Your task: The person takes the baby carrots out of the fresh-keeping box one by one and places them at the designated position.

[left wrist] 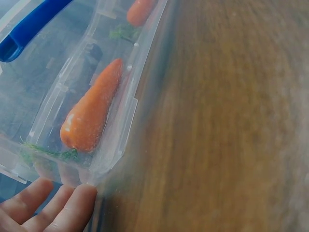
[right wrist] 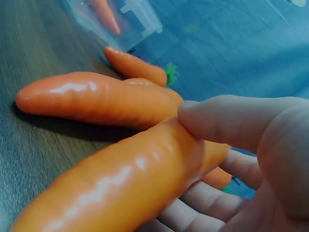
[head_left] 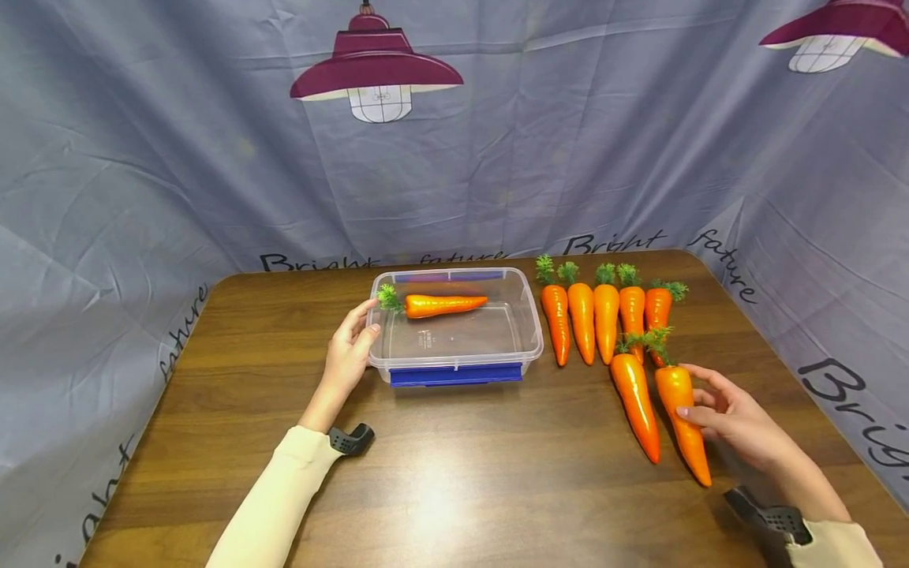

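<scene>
My left hand (head_left: 348, 351) grips the left end of a clear plastic food container (head_left: 454, 361) with blue clips. In the left wrist view, the fingertips (left wrist: 82, 195) touch its end wall. One toy carrot (head_left: 443, 306) with a green top lies inside, along the far wall. At the right, my right hand (head_left: 735, 418) holds an orange carrot (head_left: 678, 402) between thumb and fingers. The right wrist view has the thumb on top of this carrot (right wrist: 116, 183) and fingers under it. Just left of it another carrot (head_left: 634, 402) lies on the table.
Several more carrots (head_left: 606, 319) lie in a row right of the container, green tops toward the back. The wooden table (head_left: 461, 457) meets a grey printed curtain (head_left: 497, 173) behind and at the sides.
</scene>
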Demonstrator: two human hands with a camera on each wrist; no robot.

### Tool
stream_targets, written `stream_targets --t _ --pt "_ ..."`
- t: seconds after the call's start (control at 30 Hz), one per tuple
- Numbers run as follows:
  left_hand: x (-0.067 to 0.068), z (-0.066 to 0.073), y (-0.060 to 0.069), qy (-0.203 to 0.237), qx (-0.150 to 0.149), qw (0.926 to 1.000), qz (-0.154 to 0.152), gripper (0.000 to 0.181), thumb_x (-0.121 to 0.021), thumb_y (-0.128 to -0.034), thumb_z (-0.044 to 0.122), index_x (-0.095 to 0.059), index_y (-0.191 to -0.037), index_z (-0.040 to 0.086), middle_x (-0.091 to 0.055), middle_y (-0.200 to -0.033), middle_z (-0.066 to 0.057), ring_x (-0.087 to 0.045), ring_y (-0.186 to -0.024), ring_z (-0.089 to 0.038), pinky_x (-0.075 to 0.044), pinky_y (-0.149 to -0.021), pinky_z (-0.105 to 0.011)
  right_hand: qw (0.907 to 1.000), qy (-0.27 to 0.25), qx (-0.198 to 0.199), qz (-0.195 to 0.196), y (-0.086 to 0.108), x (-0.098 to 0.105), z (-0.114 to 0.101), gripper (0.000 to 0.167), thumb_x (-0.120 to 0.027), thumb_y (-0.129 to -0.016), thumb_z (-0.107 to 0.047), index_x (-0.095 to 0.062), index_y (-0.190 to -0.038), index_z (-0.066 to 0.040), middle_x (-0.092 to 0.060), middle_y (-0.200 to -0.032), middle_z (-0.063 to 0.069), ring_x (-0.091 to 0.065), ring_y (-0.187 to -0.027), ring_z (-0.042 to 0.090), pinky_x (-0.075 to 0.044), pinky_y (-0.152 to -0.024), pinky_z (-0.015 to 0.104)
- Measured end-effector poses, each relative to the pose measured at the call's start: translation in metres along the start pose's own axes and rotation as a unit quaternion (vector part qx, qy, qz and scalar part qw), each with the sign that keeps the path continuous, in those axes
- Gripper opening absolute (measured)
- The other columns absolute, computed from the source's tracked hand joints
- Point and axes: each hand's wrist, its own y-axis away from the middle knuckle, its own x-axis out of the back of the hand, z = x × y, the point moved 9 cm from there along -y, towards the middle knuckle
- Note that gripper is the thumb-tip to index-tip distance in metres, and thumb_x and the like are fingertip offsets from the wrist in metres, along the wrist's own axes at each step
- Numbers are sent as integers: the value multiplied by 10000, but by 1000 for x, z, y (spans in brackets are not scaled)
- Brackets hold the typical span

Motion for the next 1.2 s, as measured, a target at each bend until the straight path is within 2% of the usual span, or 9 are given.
stream_targets --t 0.2,0.37,0.47,0.6,0.67,0.87,1.0,1.13,1.2 --pt "1 -4 2 -1 135 9999 52 453 -507 -1032 72 -505 -1485 84 -538 -1500 -220 -560 -1297 -328 -442 -892 -83 9887 1237 -572 626 -5 4 3 606 -582 -988 11 -408 -1333 -456 -674 -955 -160 -663 -801 43 -597 -634 283" --pt "-1 -3 3 14 88 10000 29 450 -497 -1034 66 -504 -1484 72 -552 -1475 -245 -576 -1186 -304 -461 -798 -128 9836 1368 -847 810 -8 3 5 556 -600 -995 -33 -393 -1306 -445 -663 -932 -177 -683 -803 51 -621 -657 320" --pt "-1 -2 2 5 55 10000 35 448 -498 -1035 71 -510 -1482 81 -557 -1475 -232 -580 -1142 -277 -457 -731 -149 9809 1403 -984 924 -9 6 7 498 -609 -998 -55 -411 -1355 -341 -664 -915 -197 -687 -794 51 -623 -658 329" --pt "0 -2 1 7 59 10000 51 444 -499 -1035 77 -518 -1478 93 -566 -1469 -226 -594 -1131 -225 -467 -760 -133 9724 1674 -1140 1159 -10 12 8 539 -634 -996 -108 -354 -1450 -34 -654 -913 -251 -682 -800 25 -619 -659 324" --pt "0 -2 1 3 51 10000 55 443 -498 -1034 75 -519 -1477 88 -572 -1458 -234 -604 -1101 -231 -469 -743 -129 9692 1773 -1182 1233 -11 13 8 596 -642 -993 -118 -301 -1447 64 -649 -901 -263 -679 -795 17 -618 -659 318" --pt "0 -1 1 58 21 10000 42 447 -502 -1034 73 -509 -1482 74 -547 -1494 -208 -587 -1190 -318 -453 -764 -118 9665 1704 -1324 1387 -8 17 8 639 -603 -1018 -158 -239 -1462 123 -637 -873 -249 -664 -785 7 -624 -662 318" --pt "0 -2 0 101 33 9999 27 452 -503 -1034 76 -502 -1486 74 -519 -1530 -178 -546 -1312 -324 -438 -883 -83 9633 1745 -1436 1449 -5 20 10 685 -585 -1031 -218 -212 -1488 129 -624 -877 -254 -670 -783 1 -628 -666 327" --pt "1 -1 1 54 47 10000 55 445 -503 -1035 81 -513 -1480 82 -557 -1484 -209 -592 -1173 -290 -462 -727 -120 9630 1727 -1440 1488 -3 23 11 672 -592 -1028 -242 -245 -1470 127 -625 -876 -272 -682 -785 5 -628 -665 332" --pt "1 -1 1 48 53 10000 51 443 -500 -1036 82 -514 -1479 82 -566 -1469 -223 -599 -1143 -294 -465 -713 -121 9630 1711 -1423 1521 -3 24 12 663 -595 -1028 -254 -261 -1457 125 -625 -872 -275 -681 -784 4 -627 -662 330"
